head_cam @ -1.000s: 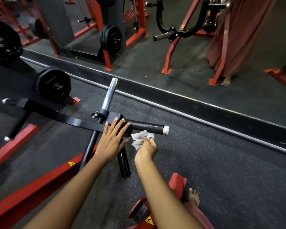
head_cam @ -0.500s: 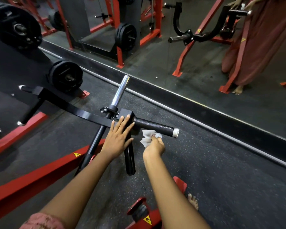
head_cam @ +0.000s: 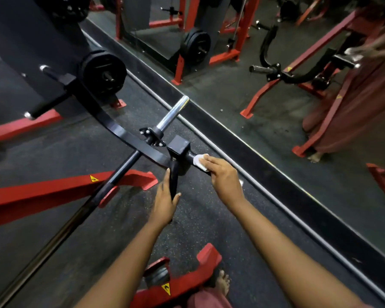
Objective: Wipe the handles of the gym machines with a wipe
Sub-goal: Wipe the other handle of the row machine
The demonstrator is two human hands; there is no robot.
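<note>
While bracing the machine, left hand [head_cam: 165,202] clasped on the lower black handle [head_cam: 173,181]; right hand [head_cam: 223,175] closed over the horizontal handle [head_cam: 190,157], pressing white wipe [head_cam: 199,161] against it near the square block. Mid-wipe. Next, likely: draw wipe rightward toward hidden end cap.

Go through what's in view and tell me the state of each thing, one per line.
Wipe: bunched, pressed on the side handle by the right hand.
Right hand: closed over the wipe and side handle.
Left hand: gripping the lower handle.
Chrome peg: bare, no plate loaded.
Weight plates: mounted on the machine.
</note>
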